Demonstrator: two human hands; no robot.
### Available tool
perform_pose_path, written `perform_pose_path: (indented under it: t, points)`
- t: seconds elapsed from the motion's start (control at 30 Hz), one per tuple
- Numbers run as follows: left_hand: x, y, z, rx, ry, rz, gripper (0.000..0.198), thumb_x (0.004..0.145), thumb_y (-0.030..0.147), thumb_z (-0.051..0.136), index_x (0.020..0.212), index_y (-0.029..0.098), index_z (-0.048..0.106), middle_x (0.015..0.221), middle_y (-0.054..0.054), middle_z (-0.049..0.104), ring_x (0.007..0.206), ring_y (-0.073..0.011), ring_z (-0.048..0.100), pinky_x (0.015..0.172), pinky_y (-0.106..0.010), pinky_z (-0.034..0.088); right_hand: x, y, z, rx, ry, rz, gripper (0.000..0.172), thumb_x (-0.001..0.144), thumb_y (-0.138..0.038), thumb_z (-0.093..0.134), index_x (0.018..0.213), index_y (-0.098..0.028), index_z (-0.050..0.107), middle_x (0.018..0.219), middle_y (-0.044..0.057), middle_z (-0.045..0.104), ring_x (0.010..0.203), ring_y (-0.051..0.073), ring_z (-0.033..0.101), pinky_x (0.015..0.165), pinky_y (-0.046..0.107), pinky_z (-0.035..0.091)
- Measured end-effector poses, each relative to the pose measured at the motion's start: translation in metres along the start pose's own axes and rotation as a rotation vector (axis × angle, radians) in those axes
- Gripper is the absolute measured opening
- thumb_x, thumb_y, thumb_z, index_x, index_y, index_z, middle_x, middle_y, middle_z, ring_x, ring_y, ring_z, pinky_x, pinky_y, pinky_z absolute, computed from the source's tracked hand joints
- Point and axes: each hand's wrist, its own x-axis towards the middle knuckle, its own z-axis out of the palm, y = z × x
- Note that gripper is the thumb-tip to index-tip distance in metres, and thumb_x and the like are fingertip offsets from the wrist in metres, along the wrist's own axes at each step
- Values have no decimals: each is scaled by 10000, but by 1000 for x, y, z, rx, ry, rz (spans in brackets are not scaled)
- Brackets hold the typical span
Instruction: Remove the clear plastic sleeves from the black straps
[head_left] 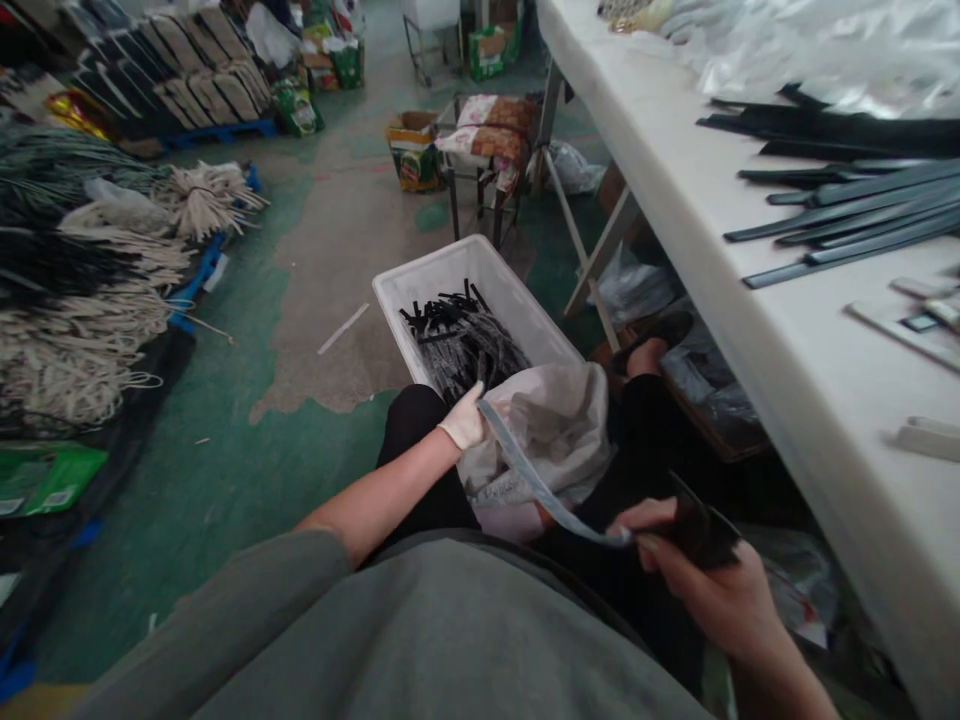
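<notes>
grey strip [529,476] sags diag btwn hands tbh, L hand [466,420] pinching far end, R hand [712,590] pinching end nearer body

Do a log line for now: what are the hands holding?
left hand: gloved, holding grey strip | right hand: holding same strip | white bin: dark strips inside

The strip [526,468] looks grey-blue to me; tub [517,312] and bench [810,345] are white, the floor [330,240] patchy green and grey-brown.
</notes>
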Motion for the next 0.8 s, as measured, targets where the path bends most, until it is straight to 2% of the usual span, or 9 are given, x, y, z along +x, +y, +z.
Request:
perform_pose_path:
  t: [0.1, 0.17, 0.23, 0.3, 0.37, 0.47, 0.53, 0.7, 0.8]
  points:
    - [13, 34, 0, -123, 166, 224, 461, 1014, 394, 295, 1190, 56, 554, 666, -49, 640, 549, -119, 620, 567, -221, 498, -24, 2, -8, 106, -184, 72, 194, 864, -359, 602, 803, -201, 699, 730, 54, 674, 574, 156, 582, 532, 263, 486]
    - [13, 42, 7, -107, 140, 316, 342, 1010, 317, 352, 1231, 140, 544, 692, -14, 644, 530, -85, 601, 526, -179, 458, -27, 3, -4, 141, -243, 151, 251, 863, -400, 601, 796, -184, 710, 709, 62, 670, 560, 153, 567, 517, 264, 483]
    - [8, 33, 17, 10, 39, 375, 299, 967, 286, 478, 1238, 188, 557, 735, -11, 657, 534, -80, 596, 493, -167, 421, -18, 3, 4, 174, -213, 219, 309, 849, -454, 610, 813, -167, 720, 752, 77, 685, 527, 134, 539, 463, 246, 446]
    - [-2, 13, 25, 214, -110, 390, 349, 903, 322, 594, 1222, 180, 583, 765, -28, 666, 554, -89, 600, 485, -169, 404, 0, 1, 8, 229, -112, 254, 354, 825, -495, 628, 870, -158, 726, 839, 92, 704, 477, 99, 488, 394, 220, 365]
    - [-15, -11, 27, 424, -256, 355, 435, 843, 392, 667, 1206, 160, 605, 779, -47, 674, 571, -99, 607, 499, -179, 403, 24, -1, 6, 292, 12, 258, 393, 810, -506, 643, 958, -152, 727, 805, 77, 698, 437, 73, 431, 366, 208, 296]
    - [-32, -40, 22, 668, -403, 247, 513, 800, 481, 691, 1182, 144, 627, 793, -67, 687, 578, -112, 609, 518, -203, 400, 58, -3, -5, 365, 141, 210, 421, 799, -486, 663, 1030, -140, 725, 604, 5, 613, 436, 72, 404, 409, 214, 341]
    - [-41, -52, 17, 785, -462, 181, 505, 808, 508, 673, 1158, 146, 640, 793, -69, 690, 581, -118, 605, 531, -221, 401, 74, -1, -12, 422, 207, 167, 414, 767, -474, 697, 1014, -142, 728, 599, -17, 605, 431, 63, 378, 468, 233, 419]
    - [-56, -59, 8, 996, -510, 123, 462, 836, 551, 618, 1056, 147, 659, 789, -63, 685, 595, -128, 587, 596, -263, 428, 89, 5, -16, 493, 286, 96, 335, 746, -455, 721, 926, -172, 732, 782, 11, 705, 397, 34, 313, 491, 257, 476]
    - [-61, -53, 14, 1088, -552, 123, 478, 826, 577, 615, 1005, 138, 673, 866, -78, 689, 700, -154, 612, 695, -291, 460, 85, 0, -12, 467, 279, 86, 310, 734, -467, 722, 853, -181, 729, 972, 64, 740, 414, 44, 403, 422, 236, 426]
